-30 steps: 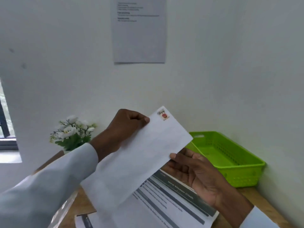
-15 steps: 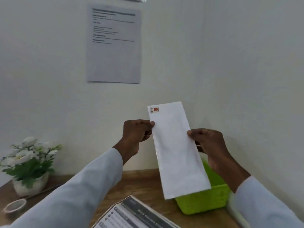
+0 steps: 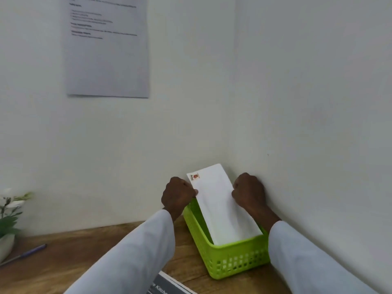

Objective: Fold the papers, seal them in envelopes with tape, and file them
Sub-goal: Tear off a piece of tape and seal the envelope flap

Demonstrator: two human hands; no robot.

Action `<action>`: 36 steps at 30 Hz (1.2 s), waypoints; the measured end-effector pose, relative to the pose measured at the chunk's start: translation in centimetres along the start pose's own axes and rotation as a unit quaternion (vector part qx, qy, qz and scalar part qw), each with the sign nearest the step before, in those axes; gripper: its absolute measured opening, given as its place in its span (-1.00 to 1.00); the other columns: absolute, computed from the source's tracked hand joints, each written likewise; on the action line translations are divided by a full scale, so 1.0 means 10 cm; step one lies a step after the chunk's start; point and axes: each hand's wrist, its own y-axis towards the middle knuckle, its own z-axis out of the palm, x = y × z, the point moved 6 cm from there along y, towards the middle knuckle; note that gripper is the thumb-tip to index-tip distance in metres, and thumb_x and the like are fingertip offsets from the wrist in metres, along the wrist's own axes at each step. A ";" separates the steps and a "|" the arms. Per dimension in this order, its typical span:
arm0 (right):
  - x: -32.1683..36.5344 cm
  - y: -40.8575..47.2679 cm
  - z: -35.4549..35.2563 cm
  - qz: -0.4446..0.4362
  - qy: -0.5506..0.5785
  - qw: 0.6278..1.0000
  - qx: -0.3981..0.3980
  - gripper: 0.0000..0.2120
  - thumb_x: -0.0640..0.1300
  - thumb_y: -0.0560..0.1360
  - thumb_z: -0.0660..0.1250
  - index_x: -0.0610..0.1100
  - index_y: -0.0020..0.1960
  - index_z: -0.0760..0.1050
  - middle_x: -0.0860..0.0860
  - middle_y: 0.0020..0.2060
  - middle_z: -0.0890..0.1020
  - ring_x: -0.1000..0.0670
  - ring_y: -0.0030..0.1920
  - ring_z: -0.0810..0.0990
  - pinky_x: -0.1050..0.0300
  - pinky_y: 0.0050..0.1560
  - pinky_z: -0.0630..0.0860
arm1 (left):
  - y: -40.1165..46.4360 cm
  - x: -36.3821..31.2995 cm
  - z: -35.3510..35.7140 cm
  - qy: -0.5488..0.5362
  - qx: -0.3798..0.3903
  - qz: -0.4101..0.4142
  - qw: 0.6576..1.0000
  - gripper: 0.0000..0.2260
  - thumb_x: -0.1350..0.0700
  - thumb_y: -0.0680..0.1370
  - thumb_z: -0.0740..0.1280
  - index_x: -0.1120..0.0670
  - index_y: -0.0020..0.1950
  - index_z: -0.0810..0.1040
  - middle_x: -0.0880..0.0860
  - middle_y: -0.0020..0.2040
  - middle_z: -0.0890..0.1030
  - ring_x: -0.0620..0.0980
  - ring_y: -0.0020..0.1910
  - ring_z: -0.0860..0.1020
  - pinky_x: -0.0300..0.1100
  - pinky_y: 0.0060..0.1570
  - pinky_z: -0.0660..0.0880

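Head view, both hands [image 3: 178, 196] [image 3: 249, 194] gripping envelope [image 3: 222, 209] in green basket [image 3: 235, 262]

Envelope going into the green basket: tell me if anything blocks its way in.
Nothing visible does. The envelope is pinched at its long edges by the left hand and right hand, and its lower end already sits inside the green basket, slanted. The basket floor beneath is hidden.

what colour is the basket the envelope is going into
Bright lime green, with a grid of small holes in its walls. The basket shows in the head view, the only one.
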 end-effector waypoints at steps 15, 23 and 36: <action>0.00 -0.16 0.26 -0.057 -0.159 0.980 0.107 -0.86 -0.31 0.49 0.24 -0.15 0.01 0.44 -0.13 0.12 0.58 -0.16 0.14 0.58 0.08 -0.01 0.49 | 0.03 0.01 0.28 0.265 0.026 0.116 0.957 -0.70 -0.04 0.29 0.52 0.01 -0.05 0.62 0.00 -0.05 0.64 0.07 -0.04 0.60 -0.14 -0.11 0.47; 0.04 -0.11 0.18 -0.072 -0.020 0.993 0.087 -0.94 -0.20 0.34 0.45 -0.12 -0.19 0.62 -0.07 -0.15 0.69 -0.12 -0.05 0.66 0.13 -0.07 0.56 | -0.14 -0.05 0.00 0.186 -0.020 0.177 0.966 -0.90 -0.03 0.38 0.48 -0.03 -0.20 0.66 -0.02 -0.11 0.66 0.04 -0.05 0.59 -0.16 -0.14 0.41; 1.05 -1.85 -0.10 -0.271 0.128 0.933 0.200 -0.89 0.00 0.35 0.54 -0.02 -0.20 0.70 0.09 -0.29 0.71 0.14 -0.26 0.62 0.15 -0.19 0.52 | -1.39 0.60 -1.58 0.308 0.148 0.136 0.930 -0.80 -0.12 0.34 0.54 0.00 -0.24 0.69 -0.15 -0.41 0.60 -0.24 -0.39 0.51 -0.30 -0.38 0.38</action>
